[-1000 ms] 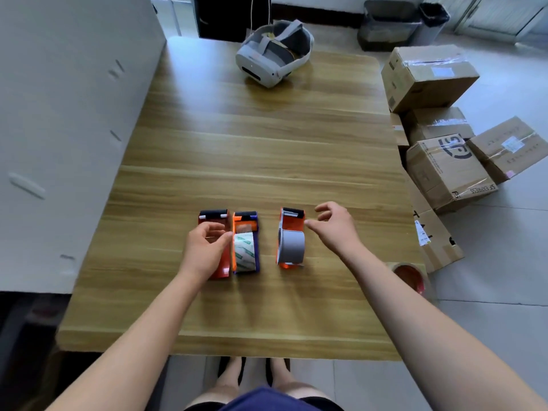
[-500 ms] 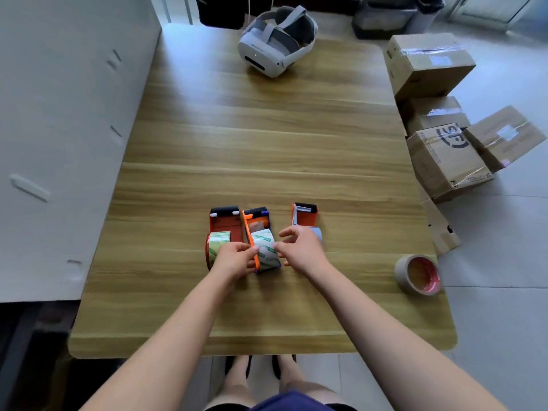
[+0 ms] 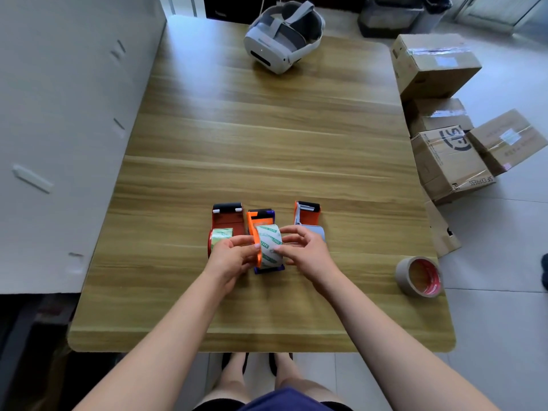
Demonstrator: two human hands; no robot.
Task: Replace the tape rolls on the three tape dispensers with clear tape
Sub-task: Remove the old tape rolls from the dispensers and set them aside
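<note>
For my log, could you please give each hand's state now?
Left hand: grips the orange-and-blue plastic tape dispenser.
Right hand: pinches its green-printed clear tape roll.

left grip [image 3: 232,258] curled, pinching | right grip [image 3: 305,252] curled, pinching | forearms converging

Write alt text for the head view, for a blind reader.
The left hand holds the middle dispenser of three on a table; the right hand pinches its tape roll. A brown roll lies at the right; a headset sits far back.
</note>
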